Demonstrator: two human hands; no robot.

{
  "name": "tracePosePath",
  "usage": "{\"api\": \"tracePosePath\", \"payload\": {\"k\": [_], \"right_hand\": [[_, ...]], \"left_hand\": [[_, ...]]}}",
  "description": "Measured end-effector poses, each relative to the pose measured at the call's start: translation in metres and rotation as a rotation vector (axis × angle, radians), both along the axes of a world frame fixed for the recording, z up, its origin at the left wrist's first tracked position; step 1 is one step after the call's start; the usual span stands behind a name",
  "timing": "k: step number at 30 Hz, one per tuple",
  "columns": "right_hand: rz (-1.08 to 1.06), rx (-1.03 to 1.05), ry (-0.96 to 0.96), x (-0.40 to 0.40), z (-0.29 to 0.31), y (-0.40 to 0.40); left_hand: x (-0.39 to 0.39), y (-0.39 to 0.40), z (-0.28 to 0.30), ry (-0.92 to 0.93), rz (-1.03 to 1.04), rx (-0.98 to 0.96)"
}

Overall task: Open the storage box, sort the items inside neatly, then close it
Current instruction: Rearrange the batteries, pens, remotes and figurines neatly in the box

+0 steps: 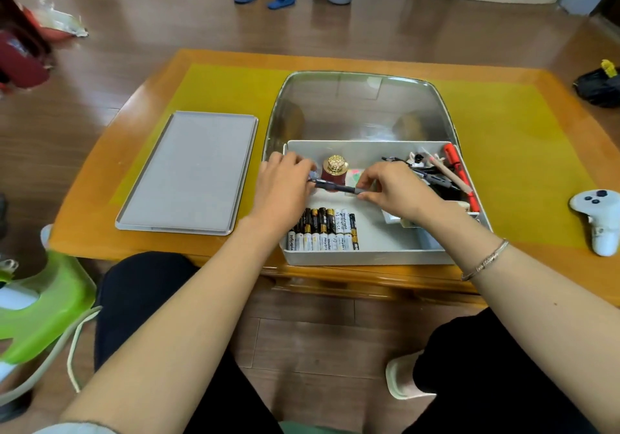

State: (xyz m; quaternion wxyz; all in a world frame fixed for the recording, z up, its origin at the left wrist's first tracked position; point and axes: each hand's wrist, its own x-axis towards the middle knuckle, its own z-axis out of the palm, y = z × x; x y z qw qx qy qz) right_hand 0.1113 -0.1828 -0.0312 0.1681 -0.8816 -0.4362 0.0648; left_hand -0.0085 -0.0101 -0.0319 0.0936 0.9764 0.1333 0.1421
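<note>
While the storage box [385, 256] sits open on the desk [520, 152], both hands work over its middle, the left hand [285, 182] and right hand [392, 189] each pinching one end of a dark pen [335, 187] with closed fingers [364, 182]. Just beyond the fingers stands a small red jar [333, 170] with a gold top; nearer the person than the fingers lies a neat row of batteries [323, 230], and to the right of the right-hand fingers a heap of pens and pencils [443, 175] fills the box's side. Well left of the left-hand fingers, the grey lid [188, 172] lies flat on the desk.
</note>
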Motion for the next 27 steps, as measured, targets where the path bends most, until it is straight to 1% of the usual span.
{"api": "tracePosePath", "payload": {"k": [2, 4, 5, 6, 9, 10, 12, 15, 18, 27], "right_hand": [[-0.007, -0.069, -0.044, -0.003, -0.007, 0.006], [-0.006, -0.153, -0.109, -0.006, -0.016, 0.013], [-0.002, -0.187, -0.137, -0.007, -0.02, 0.016], [-0.003, -0.213, -0.153, -0.008, -0.023, 0.019], [-0.006, -0.277, -0.137, -0.009, -0.03, 0.026], [0.002, -0.297, -0.121, -0.009, -0.032, 0.028], [0.022, -0.32, -0.083, -0.007, -0.034, 0.03], [0.038, -0.339, -0.041, -0.005, -0.035, 0.029], [0.009, -0.352, -0.055, -0.003, -0.036, 0.025], [0.077, -0.354, -0.067, -0.004, -0.032, 0.029]], "left_hand": [[-0.007, -0.01, -0.002, -0.072, 0.029, -0.026], [-0.013, -0.023, -0.006, -0.065, -0.024, -0.11], [-0.015, -0.029, -0.008, -0.004, -0.056, -0.157], [-0.015, -0.034, -0.012, 0.097, -0.081, -0.212], [-0.014, -0.041, -0.023, 0.485, -0.109, -0.394], [-0.013, -0.042, -0.027, 0.57, -0.1, -0.409], [-0.01, -0.043, -0.034, 0.665, -0.066, -0.42], [-0.006, -0.043, -0.041, 0.733, -0.032, -0.46], [-0.004, -0.042, -0.044, 0.787, -0.034, -0.461], [0.001, -0.04, -0.04, 0.754, -0.081, -0.361]]}}
